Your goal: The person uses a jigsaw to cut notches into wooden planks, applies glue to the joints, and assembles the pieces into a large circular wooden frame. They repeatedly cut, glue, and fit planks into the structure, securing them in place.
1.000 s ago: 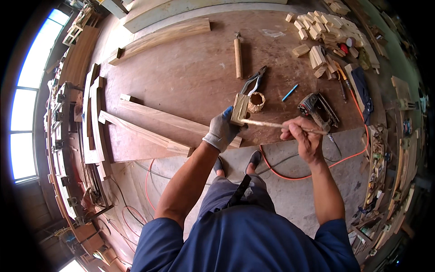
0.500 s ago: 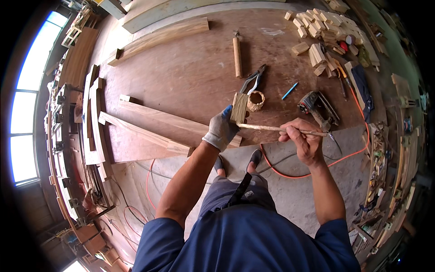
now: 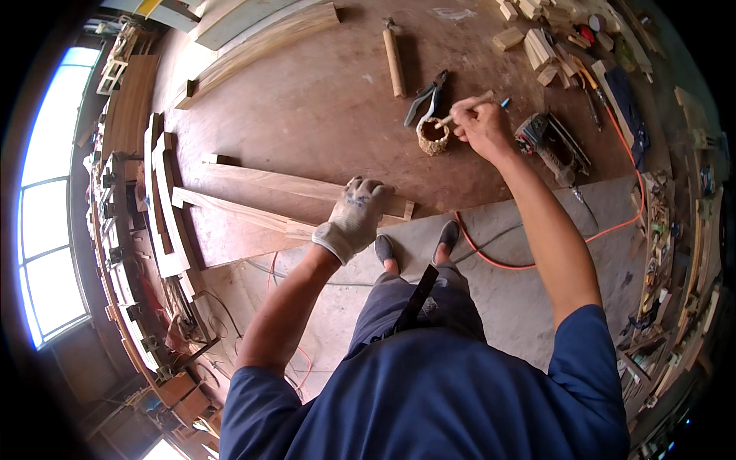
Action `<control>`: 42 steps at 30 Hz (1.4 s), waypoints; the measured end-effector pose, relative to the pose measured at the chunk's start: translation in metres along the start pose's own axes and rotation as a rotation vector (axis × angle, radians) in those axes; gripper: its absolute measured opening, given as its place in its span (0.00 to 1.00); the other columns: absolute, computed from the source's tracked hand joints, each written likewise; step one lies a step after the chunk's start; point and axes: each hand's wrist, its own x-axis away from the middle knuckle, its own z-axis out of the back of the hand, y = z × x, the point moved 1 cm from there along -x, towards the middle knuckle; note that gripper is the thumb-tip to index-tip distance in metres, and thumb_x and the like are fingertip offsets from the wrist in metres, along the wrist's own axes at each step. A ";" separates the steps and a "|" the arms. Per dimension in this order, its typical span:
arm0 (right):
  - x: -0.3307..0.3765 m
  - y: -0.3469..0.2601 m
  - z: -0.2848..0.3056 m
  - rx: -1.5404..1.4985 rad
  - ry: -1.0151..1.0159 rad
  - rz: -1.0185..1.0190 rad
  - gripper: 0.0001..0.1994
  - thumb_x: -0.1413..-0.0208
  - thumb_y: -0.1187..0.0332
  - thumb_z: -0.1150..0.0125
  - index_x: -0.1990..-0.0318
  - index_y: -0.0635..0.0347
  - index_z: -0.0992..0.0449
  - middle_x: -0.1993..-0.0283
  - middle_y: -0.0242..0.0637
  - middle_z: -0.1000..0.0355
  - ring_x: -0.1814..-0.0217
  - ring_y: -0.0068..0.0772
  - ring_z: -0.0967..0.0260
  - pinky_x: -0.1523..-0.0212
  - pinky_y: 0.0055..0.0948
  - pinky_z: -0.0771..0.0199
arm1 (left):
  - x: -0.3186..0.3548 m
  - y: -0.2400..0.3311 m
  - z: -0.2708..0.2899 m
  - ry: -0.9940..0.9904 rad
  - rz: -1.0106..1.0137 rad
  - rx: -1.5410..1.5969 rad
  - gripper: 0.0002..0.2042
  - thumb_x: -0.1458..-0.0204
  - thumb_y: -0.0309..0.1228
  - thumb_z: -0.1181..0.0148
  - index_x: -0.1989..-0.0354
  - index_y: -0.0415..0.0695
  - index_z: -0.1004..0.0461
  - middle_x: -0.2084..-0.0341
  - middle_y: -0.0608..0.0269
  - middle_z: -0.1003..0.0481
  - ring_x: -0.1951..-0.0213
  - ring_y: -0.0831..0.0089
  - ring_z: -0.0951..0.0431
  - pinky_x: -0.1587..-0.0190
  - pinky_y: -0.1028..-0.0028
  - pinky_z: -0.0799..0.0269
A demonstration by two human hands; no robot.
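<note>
My right hand (image 3: 481,126) is closed round a thin wooden stick (image 3: 446,121), whose lower end dips into a small round pot (image 3: 433,139) with a crusted, tan rim. My left hand (image 3: 357,212), in a whitish work glove, has its back upward and its fingers bent. It is over the near ends of two long wooden boards, the farther one (image 3: 268,179) and the nearer one (image 3: 230,208). The glove hides what lies under its fingers. Pliers (image 3: 426,98) with grey handles lie just beyond the pot.
A hammer (image 3: 394,61) lies farther back. To the right are a nail gun (image 3: 548,146), an orange hose (image 3: 625,138) and stacked wood blocks (image 3: 539,50). A curved board (image 3: 170,207) stands at the left, a long beam (image 3: 261,54) at the back. The hose trails over the floor.
The stick has gone from the piece with brownish paste to the pot, my right hand moving forward. My left hand has turned back-up and drawn left; that pasted piece no longer shows.
</note>
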 end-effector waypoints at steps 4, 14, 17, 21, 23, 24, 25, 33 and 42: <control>0.017 0.032 0.003 0.082 -0.026 -0.065 0.16 0.37 0.69 0.33 0.45 0.67 0.21 0.63 0.43 0.15 0.64 0.32 0.15 0.61 0.32 0.16 | 0.007 -0.001 -0.027 -0.015 -0.036 -0.040 0.25 0.52 0.20 0.38 0.42 0.42 0.27 0.46 0.48 0.24 0.42 0.45 0.28 0.33 0.50 0.35; 0.046 0.122 0.137 1.015 0.330 0.134 0.27 0.46 0.72 0.28 0.39 0.61 0.28 0.42 0.55 0.26 0.42 0.63 0.25 0.41 0.50 0.23 | -0.008 0.010 -0.031 -0.017 -0.077 -0.192 0.31 0.54 0.26 0.30 0.37 0.45 0.28 0.43 0.51 0.25 0.39 0.47 0.28 0.33 0.54 0.32; 0.049 0.129 0.137 1.133 0.260 0.020 0.27 0.46 0.73 0.30 0.38 0.60 0.31 0.42 0.55 0.29 0.43 0.63 0.25 0.42 0.52 0.22 | -0.014 0.011 -0.041 -0.103 -0.066 -0.201 0.30 0.55 0.29 0.28 0.38 0.46 0.26 0.44 0.53 0.24 0.40 0.50 0.27 0.35 0.55 0.30; 0.042 0.134 0.128 1.174 0.325 -0.102 0.24 0.46 0.74 0.31 0.42 0.60 0.32 0.44 0.55 0.29 0.43 0.61 0.24 0.45 0.51 0.20 | -0.024 0.013 -0.049 -0.210 -0.068 -0.278 0.26 0.55 0.30 0.27 0.44 0.46 0.24 0.48 0.57 0.22 0.44 0.52 0.25 0.40 0.56 0.26; 0.043 0.134 0.127 1.158 0.323 -0.229 0.23 0.46 0.73 0.31 0.44 0.60 0.32 0.45 0.55 0.28 0.43 0.61 0.24 0.46 0.52 0.20 | -0.027 0.013 -0.049 -0.228 -0.090 -0.289 0.24 0.56 0.30 0.28 0.47 0.46 0.23 0.50 0.57 0.22 0.46 0.52 0.24 0.43 0.56 0.25; 0.043 0.140 0.130 1.131 0.285 -0.218 0.23 0.46 0.73 0.30 0.44 0.60 0.32 0.46 0.55 0.27 0.43 0.61 0.24 0.46 0.52 0.20 | -0.029 0.013 -0.049 -0.237 -0.102 -0.296 0.23 0.56 0.30 0.28 0.49 0.46 0.22 0.51 0.57 0.22 0.47 0.52 0.24 0.44 0.56 0.25; 0.042 0.149 0.136 1.104 0.248 -0.207 0.24 0.46 0.73 0.30 0.44 0.60 0.32 0.47 0.55 0.26 0.43 0.61 0.24 0.46 0.52 0.20 | -0.032 0.013 -0.048 -0.222 -0.128 -0.325 0.17 0.52 0.32 0.32 0.52 0.48 0.20 0.55 0.61 0.20 0.49 0.55 0.23 0.47 0.58 0.23; 0.090 0.088 0.144 0.929 0.192 -0.156 0.17 0.45 0.65 0.30 0.54 0.68 0.21 0.60 0.61 0.21 0.52 0.67 0.22 0.53 0.57 0.22 | -0.038 0.013 -0.048 -0.197 -0.168 -0.367 0.06 0.42 0.34 0.40 0.61 0.52 0.17 0.62 0.67 0.18 0.53 0.60 0.20 0.54 0.61 0.21; 0.200 0.046 0.044 0.185 -0.044 0.077 0.13 0.48 0.68 0.28 0.55 0.60 0.17 0.61 0.53 0.17 0.55 0.58 0.17 0.58 0.45 0.17 | -0.042 0.020 -0.040 -0.271 -0.236 -0.423 0.06 0.45 0.31 0.41 0.64 0.51 0.18 0.64 0.68 0.18 0.53 0.63 0.21 0.50 0.64 0.22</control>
